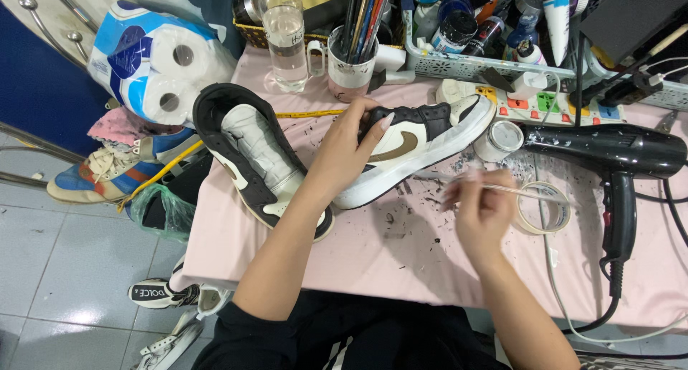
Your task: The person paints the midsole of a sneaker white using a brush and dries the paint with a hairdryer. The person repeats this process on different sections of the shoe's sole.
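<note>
My left hand (349, 151) grips the white-and-black sneaker (419, 151); my right hand (481, 211) pinches a thin brush (502, 188). Beside the sneaker: tape roll (548, 211), black hairdryer (609, 155).

pink table (401, 262) | sneakers (261, 158) | hair dryer (609, 151) | tape roll (542, 208) | power strip (555, 105)

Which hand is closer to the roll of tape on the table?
Right. The right hand, holding a thin brush, is just beside the tape roll; the left hand is farther off, gripping the white sneaker.
</note>
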